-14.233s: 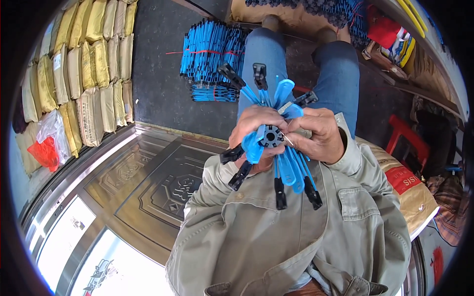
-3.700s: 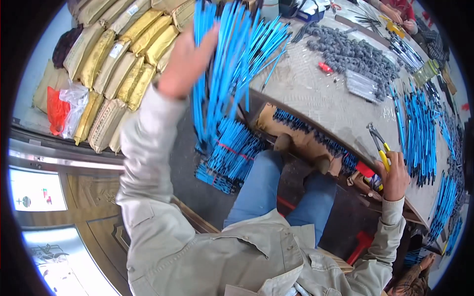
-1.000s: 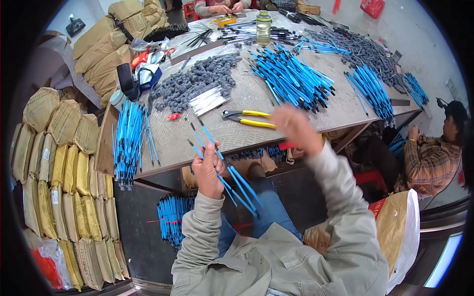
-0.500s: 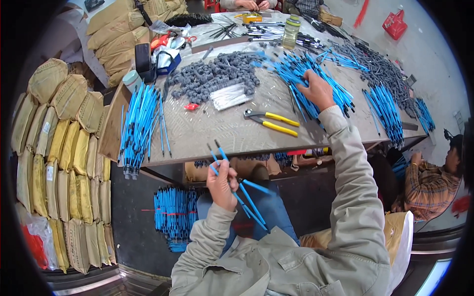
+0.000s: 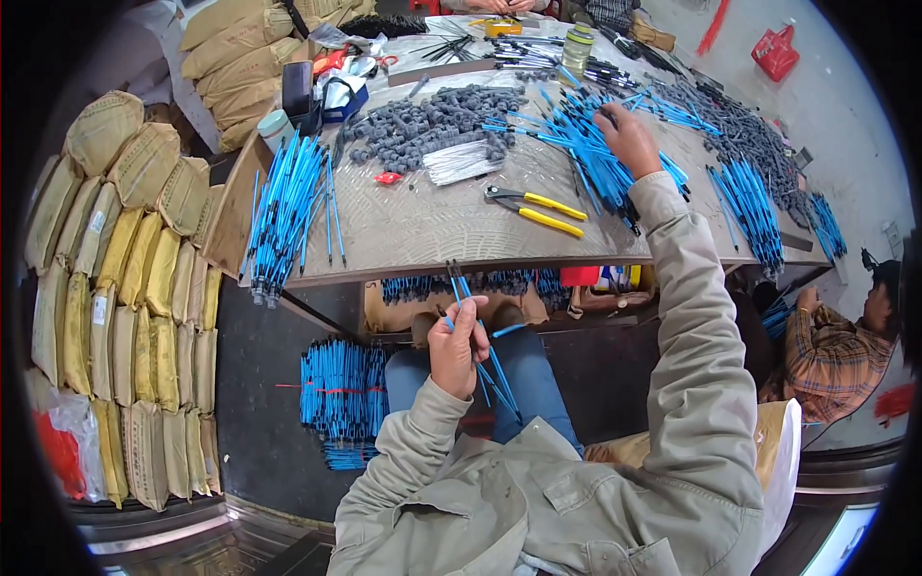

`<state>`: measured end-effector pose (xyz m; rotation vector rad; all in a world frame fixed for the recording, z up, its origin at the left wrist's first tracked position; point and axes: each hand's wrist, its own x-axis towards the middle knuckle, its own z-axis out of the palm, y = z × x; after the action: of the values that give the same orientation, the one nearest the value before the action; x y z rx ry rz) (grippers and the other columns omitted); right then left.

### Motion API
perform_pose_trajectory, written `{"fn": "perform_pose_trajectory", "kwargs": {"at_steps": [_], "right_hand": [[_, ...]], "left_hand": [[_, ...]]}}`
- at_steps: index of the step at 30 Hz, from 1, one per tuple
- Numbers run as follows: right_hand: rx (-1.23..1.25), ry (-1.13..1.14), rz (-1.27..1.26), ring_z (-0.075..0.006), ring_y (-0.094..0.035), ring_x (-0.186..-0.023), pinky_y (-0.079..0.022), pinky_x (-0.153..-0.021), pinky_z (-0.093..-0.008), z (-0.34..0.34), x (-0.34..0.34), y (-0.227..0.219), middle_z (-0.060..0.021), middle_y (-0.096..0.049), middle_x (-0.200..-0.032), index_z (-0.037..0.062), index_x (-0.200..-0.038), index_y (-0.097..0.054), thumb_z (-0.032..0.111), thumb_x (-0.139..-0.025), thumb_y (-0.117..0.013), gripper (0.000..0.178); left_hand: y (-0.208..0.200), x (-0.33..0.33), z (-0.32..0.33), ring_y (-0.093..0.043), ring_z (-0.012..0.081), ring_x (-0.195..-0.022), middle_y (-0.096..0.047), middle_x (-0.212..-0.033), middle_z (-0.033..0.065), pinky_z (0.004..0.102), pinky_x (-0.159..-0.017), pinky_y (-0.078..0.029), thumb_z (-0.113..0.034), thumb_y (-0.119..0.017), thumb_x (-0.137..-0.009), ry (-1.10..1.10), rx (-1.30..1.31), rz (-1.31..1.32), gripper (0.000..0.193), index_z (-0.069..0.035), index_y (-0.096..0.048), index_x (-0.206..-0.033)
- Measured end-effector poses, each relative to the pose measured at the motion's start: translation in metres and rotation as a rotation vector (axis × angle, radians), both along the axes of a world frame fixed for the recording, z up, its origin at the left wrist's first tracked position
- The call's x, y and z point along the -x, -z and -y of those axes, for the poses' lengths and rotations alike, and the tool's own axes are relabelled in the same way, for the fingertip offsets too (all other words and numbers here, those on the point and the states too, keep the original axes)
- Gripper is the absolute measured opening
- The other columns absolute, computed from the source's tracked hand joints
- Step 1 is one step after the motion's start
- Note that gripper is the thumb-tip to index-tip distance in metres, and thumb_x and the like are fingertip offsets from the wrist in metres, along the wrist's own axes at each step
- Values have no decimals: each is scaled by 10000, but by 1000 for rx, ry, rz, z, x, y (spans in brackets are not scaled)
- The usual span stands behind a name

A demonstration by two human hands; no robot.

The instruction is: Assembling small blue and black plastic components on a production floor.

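Observation:
Thin blue rods (image 5: pixel 499 376) with dark tips are held in my left hand (image 5: pixel 459 348), fingers closed around them, above my lap in front of the table's near edge. The rods cross one another, and their lower ends reach toward my jacket. My right hand (image 5: pixel 631 144) reaches over the heap of blue rods (image 5: pixel 588 154) on the table's right half. Its fingers are curled, with a dark rod end at the fingertips; the rest of that rod blends into the heap. Pliers with yellow handles (image 5: pixel 549 213) lie on the table left of the heap.
Grey ribbed pieces (image 5: pixel 423 130) are piled mid-table beside a bundle of white sticks (image 5: pixel 463 160). More blue rods (image 5: pixel 286 211) overhang the left edge. A bottle (image 5: pixel 576 50) stands at the back. Stacked sacks (image 5: pixel 125 307) line the left; a person in plaid (image 5: pixel 831 350) sits at right.
My right hand has moved farther back over the heap. My left hand has shifted slightly right, and the rods in it have swung closer together. The whole view has tilted a little.

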<state>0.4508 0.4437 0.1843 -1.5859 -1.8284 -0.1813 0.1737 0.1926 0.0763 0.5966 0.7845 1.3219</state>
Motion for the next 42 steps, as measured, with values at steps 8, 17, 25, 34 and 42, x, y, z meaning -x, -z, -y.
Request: {"fn": "perform_pose_trajectory", "kwargs": {"at_steps": [8,17,25,34,42], "right_hand": [[-174,45,-76,-194,-526,-552,-408,-526,-298,86,9,-33,-68,-612,-696,67,-980,-636,260,-898,-516,242],[127,-497,-783,-90,-433,-559,-347,-515,-219,245,76,28,-41,-488,-766,-12,-1007,-617,60,-905,-467,195],[149,-533,-455,-160,-418,-574,-349,-534,-260,240,124,86,-56,-463,-737,3,-891,-613,56,-896,-466,156],[5,-91,-10,-324,-577,-682,-458,-613,-377,71,50,79,-126,-624,-800,35,-837,-648,198,-825,-571,180],[24,-22,397,-341,-583,-632,-452,-552,-399,51,28,81,-105,-634,-757,69,-781,-623,235,-795,-560,177]], "left_hand": [[3,-13,0,-602,154,-634,-655,-823,118,213,-578,-448,-385,-464,-945,-18,-32,-14,383,-21,-578,-977],[11,16,-25,-624,234,-942,-618,-1052,195,306,-825,-505,-349,-406,-973,-206,-112,-7,434,35,-479,-1164],[-32,-14,-11,-590,127,-721,-619,-887,89,210,-636,-466,-253,-454,-962,-161,-231,-217,305,-12,-532,-1133],[-40,16,-6,-589,145,-622,-623,-784,93,246,-629,-490,-149,-541,-918,-256,-206,16,128,-49,-552,-997],[-29,24,8,-653,274,-824,-650,-937,190,373,-795,-523,-238,-497,-946,-13,-160,238,199,-45,-542,-920]]}}
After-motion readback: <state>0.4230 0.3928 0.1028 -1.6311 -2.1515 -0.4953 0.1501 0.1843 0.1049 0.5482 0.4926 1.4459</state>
